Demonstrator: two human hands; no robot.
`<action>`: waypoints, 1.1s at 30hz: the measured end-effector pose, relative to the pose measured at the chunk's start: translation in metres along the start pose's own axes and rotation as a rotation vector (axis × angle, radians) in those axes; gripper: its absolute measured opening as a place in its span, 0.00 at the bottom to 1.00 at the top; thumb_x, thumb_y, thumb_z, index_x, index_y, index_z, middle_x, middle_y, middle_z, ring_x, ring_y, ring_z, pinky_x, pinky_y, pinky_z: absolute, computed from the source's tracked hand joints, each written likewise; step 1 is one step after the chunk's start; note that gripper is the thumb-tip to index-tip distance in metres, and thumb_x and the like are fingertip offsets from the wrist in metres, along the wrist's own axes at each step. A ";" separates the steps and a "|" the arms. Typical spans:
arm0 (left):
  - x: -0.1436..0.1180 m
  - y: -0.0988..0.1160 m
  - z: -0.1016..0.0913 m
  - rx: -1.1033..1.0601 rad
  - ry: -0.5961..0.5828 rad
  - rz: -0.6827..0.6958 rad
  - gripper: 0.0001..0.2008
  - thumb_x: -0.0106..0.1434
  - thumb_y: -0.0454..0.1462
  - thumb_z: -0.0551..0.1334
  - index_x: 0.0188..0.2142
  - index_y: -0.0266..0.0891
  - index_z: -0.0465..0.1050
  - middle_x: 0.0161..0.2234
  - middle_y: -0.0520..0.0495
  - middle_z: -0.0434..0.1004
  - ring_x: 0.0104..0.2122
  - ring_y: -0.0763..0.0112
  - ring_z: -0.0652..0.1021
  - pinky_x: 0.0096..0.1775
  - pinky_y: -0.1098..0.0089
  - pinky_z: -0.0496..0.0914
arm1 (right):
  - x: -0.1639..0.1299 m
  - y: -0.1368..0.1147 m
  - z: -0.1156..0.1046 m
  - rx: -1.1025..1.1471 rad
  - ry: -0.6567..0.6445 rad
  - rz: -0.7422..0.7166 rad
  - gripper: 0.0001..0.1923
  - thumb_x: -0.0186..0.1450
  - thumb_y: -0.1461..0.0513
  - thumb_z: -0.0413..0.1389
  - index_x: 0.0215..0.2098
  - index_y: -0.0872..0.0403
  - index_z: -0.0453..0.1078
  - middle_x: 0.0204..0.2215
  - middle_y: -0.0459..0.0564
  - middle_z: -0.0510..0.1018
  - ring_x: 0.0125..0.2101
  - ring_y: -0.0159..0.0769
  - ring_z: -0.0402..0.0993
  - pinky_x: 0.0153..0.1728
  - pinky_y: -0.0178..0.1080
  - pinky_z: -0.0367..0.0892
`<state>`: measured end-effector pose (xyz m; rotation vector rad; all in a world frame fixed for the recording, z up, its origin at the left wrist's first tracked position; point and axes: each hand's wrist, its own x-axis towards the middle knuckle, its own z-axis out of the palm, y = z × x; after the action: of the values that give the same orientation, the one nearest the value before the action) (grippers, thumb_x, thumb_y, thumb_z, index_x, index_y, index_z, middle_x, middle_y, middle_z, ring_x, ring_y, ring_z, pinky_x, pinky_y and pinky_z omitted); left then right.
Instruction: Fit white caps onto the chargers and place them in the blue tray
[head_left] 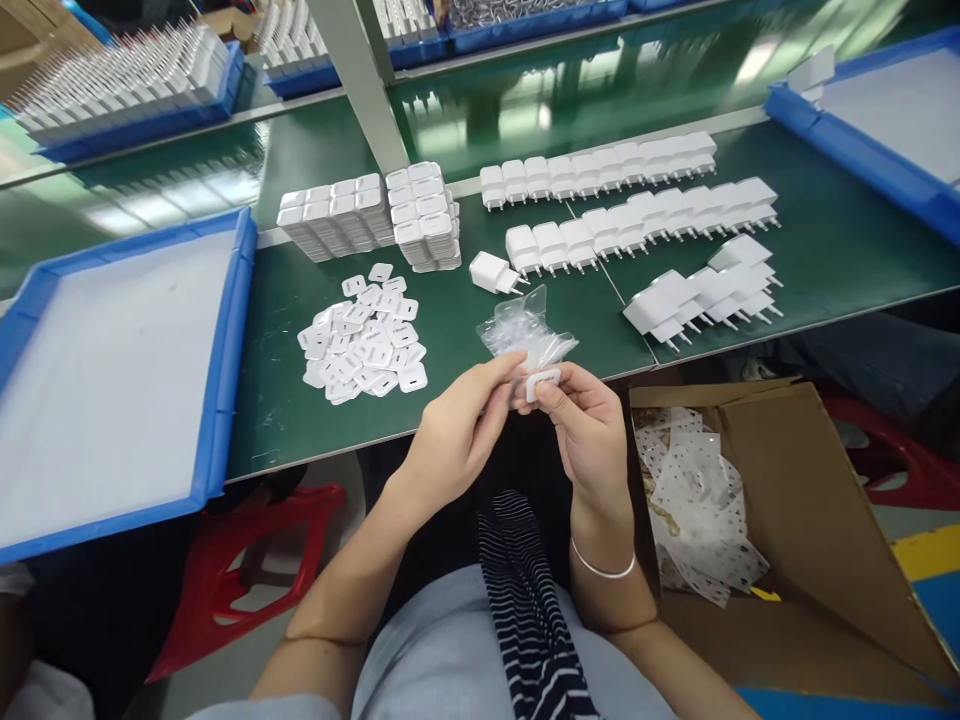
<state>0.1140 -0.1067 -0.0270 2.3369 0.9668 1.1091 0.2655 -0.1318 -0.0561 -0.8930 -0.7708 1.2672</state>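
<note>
Between the thumb and fingers of my right hand (592, 425) is a small white rounded-square cover plate (541, 384). My left hand (461, 425) is closed in a pinch just left of it, on what looks like a bit of clear plastic film; its fingertips partly hide it. Crumpled clear film (529, 335) lies on the green table (270, 400) right beyond my fingers. A loose heap of similar white cover plates (364, 335) with small slots sits to the left. One white plug charger (495, 272) lies on its side behind the film.
Stacked white plates (337, 215) stand at the back. Rows of white plug chargers (637, 225) run along the right. Blue trays (244, 300) flank the table on both sides. A cardboard box (810, 500) with used sheets stands below right; a red stool (247, 560) is below left.
</note>
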 end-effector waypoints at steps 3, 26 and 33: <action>0.000 -0.001 -0.002 -0.009 -0.020 0.016 0.19 0.72 0.28 0.57 0.60 0.40 0.69 0.46 0.44 0.83 0.44 0.72 0.83 0.47 0.72 0.79 | 0.002 -0.003 -0.001 -0.054 -0.001 -0.001 0.07 0.65 0.57 0.64 0.31 0.51 0.77 0.26 0.45 0.80 0.28 0.34 0.77 0.35 0.38 0.77; -0.005 0.007 -0.001 0.235 0.018 0.037 0.27 0.70 0.26 0.58 0.67 0.38 0.62 0.56 0.38 0.77 0.55 0.66 0.79 0.56 0.68 0.76 | 0.001 0.023 0.013 -0.107 0.091 -0.138 0.09 0.60 0.60 0.69 0.39 0.48 0.81 0.38 0.45 0.85 0.40 0.39 0.82 0.47 0.42 0.78; -0.002 0.010 -0.005 0.249 0.012 -0.010 0.22 0.70 0.29 0.59 0.62 0.38 0.69 0.45 0.43 0.78 0.43 0.71 0.80 0.45 0.71 0.77 | -0.003 0.030 0.015 -0.339 0.154 -0.325 0.07 0.68 0.58 0.63 0.32 0.48 0.79 0.31 0.46 0.82 0.34 0.38 0.78 0.39 0.40 0.74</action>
<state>0.1135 -0.1147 -0.0195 2.5183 1.1792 1.0525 0.2382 -0.1309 -0.0757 -1.0735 -0.9795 0.7847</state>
